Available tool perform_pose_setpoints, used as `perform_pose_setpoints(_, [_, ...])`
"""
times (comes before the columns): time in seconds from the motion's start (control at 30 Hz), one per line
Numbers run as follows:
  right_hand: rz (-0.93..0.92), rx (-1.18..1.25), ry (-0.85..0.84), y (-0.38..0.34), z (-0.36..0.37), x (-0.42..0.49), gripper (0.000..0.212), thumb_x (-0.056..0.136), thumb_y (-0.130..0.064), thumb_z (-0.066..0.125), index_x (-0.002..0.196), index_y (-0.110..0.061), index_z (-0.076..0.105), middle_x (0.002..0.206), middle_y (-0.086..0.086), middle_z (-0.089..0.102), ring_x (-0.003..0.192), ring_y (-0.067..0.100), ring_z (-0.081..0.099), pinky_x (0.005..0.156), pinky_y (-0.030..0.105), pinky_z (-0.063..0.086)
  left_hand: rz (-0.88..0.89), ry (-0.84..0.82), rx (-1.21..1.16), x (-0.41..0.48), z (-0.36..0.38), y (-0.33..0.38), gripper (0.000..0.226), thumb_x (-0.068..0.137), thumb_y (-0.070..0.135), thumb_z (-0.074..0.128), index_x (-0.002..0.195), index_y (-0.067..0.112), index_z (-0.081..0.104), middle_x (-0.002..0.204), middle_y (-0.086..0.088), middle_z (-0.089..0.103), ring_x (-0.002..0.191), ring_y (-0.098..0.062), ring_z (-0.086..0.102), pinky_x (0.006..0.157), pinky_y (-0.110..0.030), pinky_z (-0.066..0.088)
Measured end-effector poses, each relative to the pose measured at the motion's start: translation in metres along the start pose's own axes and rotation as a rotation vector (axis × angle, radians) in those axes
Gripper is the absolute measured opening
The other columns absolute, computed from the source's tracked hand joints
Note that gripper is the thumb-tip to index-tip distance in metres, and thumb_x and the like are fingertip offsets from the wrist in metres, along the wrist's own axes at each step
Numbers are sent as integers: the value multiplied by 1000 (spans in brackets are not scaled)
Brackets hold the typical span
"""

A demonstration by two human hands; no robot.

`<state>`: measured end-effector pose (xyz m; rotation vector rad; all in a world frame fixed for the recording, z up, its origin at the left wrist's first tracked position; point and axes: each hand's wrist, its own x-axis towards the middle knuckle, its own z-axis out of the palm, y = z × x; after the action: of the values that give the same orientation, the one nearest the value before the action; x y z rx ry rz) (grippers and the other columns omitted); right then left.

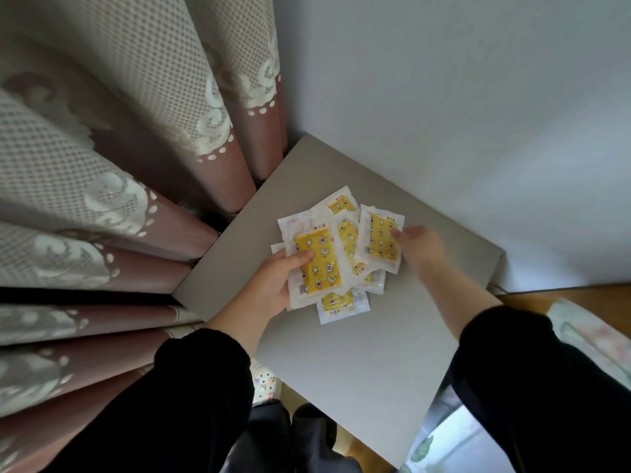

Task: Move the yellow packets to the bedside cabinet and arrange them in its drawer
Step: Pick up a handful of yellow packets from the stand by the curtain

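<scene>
Cabinet top, corner position: what I see from above.

Packets (pixel 345 254) heaped on the cabinet top (pixel 358 370), toward its far half. Curtain (pixel 102 199) along the cabinet's left, wall (pixel 444 97) behind it, bed edge (pixel 594 339) to its right. My left hand (pixel 273 281) at the heap's near-left, right hand (pixel 418 244) at its right.

Pink curtains (pixel 112 186) with white lace overlay fill the left of the frame, hanging in deep folds. A plain pale wall (pixel 461 97) takes the upper right — softly, evenly lit. Wooden floor (pixel 532 297) shows at right, beside what may be floral bedding (pixel 590 339).
</scene>
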<state>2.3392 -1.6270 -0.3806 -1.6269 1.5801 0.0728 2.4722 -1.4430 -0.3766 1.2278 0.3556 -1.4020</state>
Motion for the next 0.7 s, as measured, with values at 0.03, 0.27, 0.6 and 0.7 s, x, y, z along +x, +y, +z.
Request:
perform_pose_setpoints(0.03, [73, -44, -25, 0, -1, 8, 43, 93, -37, 57, 108, 3, 64, 97, 13, 63, 84, 28, 58, 72, 30, 42, 8, -17, -5, 0, -3, 2, 46, 84, 7, 61, 130, 3, 54, 122, -18, 64, 100, -30, 67, 72, -43, 60])
perform_pose_setpoints(0.27, [118, -103, -21, -11, 27, 23, 44, 75, -37, 79, 86, -12, 45, 79, 1, 50, 80, 18, 53, 74, 31, 46, 25, -134, -55, -2, -18, 3, 51, 77, 13, 60, 128, 10, 55, 123, -14, 65, 102, -29, 67, 77, -44, 59])
perform_pose_setpoints(0.6, [47, -52, -1, 10, 2, 28, 21, 82, -14, 72, 99, -3, 66, 91, 7, 64, 73, 18, 60, 65, 27, 48, 11, -138, -87, 3, -35, -4, 47, 76, 16, 59, 123, 11, 59, 113, -12, 68, 93, -26, 70, 79, -44, 58])
perform_pose_setpoints(0.7, [138, 402, -62, 20, -12, 26, 15, 79, -4, 73, 92, -4, 66, 99, 10, 69, 85, 23, 66, 83, 38, 53, 38, -93, -72, 4, -35, -4, 51, 75, 17, 61, 126, 11, 58, 119, -13, 66, 98, -26, 69, 83, -44, 56])
